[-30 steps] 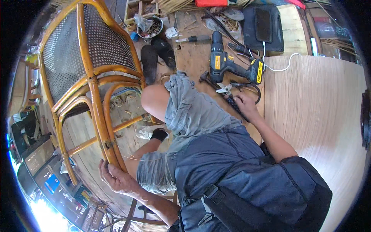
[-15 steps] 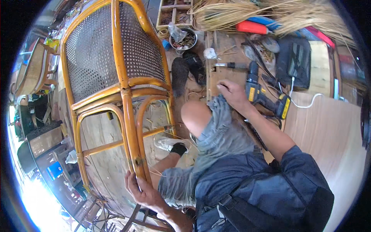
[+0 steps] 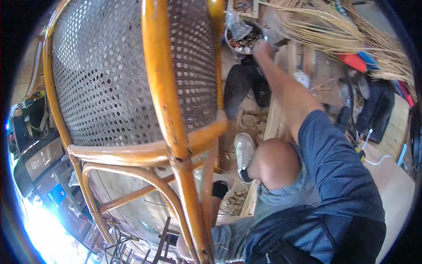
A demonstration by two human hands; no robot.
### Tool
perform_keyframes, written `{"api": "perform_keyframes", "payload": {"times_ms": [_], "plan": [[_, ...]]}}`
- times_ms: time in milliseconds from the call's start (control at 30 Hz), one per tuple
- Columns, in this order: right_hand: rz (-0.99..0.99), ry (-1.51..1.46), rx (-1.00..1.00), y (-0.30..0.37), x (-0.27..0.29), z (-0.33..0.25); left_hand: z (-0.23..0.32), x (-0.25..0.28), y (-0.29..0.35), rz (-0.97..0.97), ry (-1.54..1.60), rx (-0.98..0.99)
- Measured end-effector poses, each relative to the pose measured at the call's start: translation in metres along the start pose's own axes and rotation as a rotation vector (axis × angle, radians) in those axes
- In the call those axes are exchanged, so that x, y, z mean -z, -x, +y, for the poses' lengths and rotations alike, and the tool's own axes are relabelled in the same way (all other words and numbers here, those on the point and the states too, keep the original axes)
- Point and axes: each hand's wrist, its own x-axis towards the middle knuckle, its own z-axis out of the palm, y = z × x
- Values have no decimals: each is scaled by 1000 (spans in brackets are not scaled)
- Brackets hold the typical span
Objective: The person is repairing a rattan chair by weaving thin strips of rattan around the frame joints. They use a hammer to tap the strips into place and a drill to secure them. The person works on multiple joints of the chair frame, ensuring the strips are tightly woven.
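Note:
My right arm stretches forward, and my right hand (image 3: pixel 263 50) is at the near right rim of a round metal bowl (image 3: pixel 237 51) of small mixed bits. That hand is smeared by motion and its fingers do not show clearly. A clear plastic bag (image 3: pixel 237 25) lies over the bowl's far left side. Close on my left stands a chair with a glossy orange-brown cane frame (image 3: pixel 160 75) and a dark woven mesh panel (image 3: pixel 105 75). My left hand cannot be made out; a patch of bare skin (image 3: pixel 182 250) shows behind the chair's lower leg, but which body part it is I cannot tell.
Bundles of pale cane strips (image 3: pixel 325 31) lie at the far right, by a red and blue object (image 3: pixel 353 62). A black case (image 3: pixel 376 110) with a white cable (image 3: pixel 378 162) sits at right. Dark footwear (image 3: pixel 239 86) stands below the bowl. Wooden planks (image 3: pixel 274 119) run beside my knee.
My right hand has gone from my knee forward to the bowl. The view has shifted, with the chair larger and nearer. My left hand, earlier on the chair leg, no longer shows clearly.

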Motion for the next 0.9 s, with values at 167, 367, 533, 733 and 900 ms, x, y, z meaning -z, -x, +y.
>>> {"api": "perform_keyframes", "payload": {"times_ms": [167,367,533,733,900], "plan": [[-25,48,-55,-18,23,-28,-6,-15,-20,18,-67,23],[21,443,182,-28,28,-22,-1,-21,-28,13,-74,14],[-116,446,181,-27,33,-31,1,-15,-19,28,-75,8],[-274,205,1,-22,48,-31,2,5,-5,43,-43,17],[-611,-482,-157,38,91,-27,-3,32,15,51,17,7]]}}
